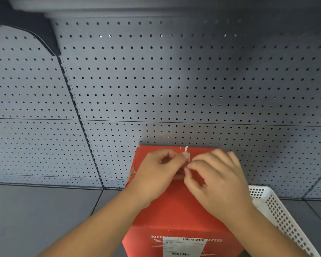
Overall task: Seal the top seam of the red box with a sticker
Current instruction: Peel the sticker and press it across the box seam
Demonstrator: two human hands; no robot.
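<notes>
Sitting on a grey shelf (35, 210), the red box (176, 210) is backing against a grey pegboard panel (174, 80), with its top face turned up toward the camera. A white shipping label (183, 246) with barcodes is showing on the near face of the box. Both hands are hovering over the top of the box, close together near its far edge. The left hand (156, 173) and the right hand (217, 179) are each pinching a small, pale, translucent sticker (187, 156) between thumb and fingertips, holding it just above the red surface. Whether the sticker is touching the box cannot be told. A white perforated plastic basket (278, 216) is lying just beside the box on its right, partly behind the right forearm.
</notes>
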